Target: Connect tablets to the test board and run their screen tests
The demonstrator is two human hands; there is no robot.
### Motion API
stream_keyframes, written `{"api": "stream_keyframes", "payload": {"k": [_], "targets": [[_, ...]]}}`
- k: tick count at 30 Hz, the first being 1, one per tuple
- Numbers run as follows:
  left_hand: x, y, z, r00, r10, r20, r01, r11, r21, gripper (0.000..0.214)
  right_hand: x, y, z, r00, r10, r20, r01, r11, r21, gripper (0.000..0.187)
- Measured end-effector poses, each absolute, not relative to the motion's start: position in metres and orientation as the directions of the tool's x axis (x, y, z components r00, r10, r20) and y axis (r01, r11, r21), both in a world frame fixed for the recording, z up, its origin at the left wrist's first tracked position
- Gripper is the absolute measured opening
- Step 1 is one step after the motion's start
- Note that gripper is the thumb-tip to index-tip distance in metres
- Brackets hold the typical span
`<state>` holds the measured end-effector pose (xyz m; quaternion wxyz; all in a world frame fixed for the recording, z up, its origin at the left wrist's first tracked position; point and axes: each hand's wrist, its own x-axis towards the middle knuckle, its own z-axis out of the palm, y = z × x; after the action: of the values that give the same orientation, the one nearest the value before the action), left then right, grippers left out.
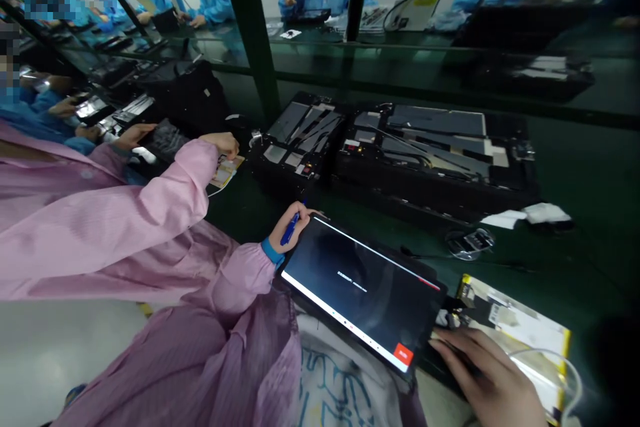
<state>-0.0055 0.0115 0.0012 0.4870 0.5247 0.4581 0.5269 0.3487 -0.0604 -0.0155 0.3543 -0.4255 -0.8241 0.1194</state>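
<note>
A black tablet (360,287) lies tilted at the table's near edge, its dark screen showing a line of small text and a red button (403,354) in the near right corner. My left hand (290,225), in a pink sleeve with a blue cuff, holds a blue pen (293,225) at the tablet's far left corner. My right hand (483,373) grips the tablet's right edge, fingers beside a black plug and cable (453,315).
A yellow-edged clear sheet (525,333) lies right of the tablet. Black trays of opened devices (430,147) fill the table's middle. A co-worker's pink sleeve (150,193) reaches from the left to small cards (227,170). A green post (250,33) stands behind; people in blue sit opposite.
</note>
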Motion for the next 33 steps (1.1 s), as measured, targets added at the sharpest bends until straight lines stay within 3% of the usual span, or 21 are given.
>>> {"api": "stream_keyframes", "payload": {"k": [25, 30, 33], "targets": [[-0.006, 0.005, -0.002, 0.009, 0.992, 0.122, -0.063, -0.121, 0.991, 0.037, 0.345, -0.062, -0.013, -0.527, 0.649, 0.549, 0.594, 0.743, -0.308, 0.027], [-0.007, 0.007, -0.004, 0.016, 0.990, 0.138, -0.100, -0.136, 0.986, 0.037, 0.351, -0.058, -0.014, -0.615, 0.600, 0.512, 0.566, 0.788, -0.244, 0.020], [-0.008, 0.008, -0.002, 0.002, 0.992, 0.130, -0.079, -0.129, 0.988, 0.038, 0.353, -0.058, -0.013, -0.619, 0.628, 0.472, 0.596, 0.767, -0.239, 0.023]]}}
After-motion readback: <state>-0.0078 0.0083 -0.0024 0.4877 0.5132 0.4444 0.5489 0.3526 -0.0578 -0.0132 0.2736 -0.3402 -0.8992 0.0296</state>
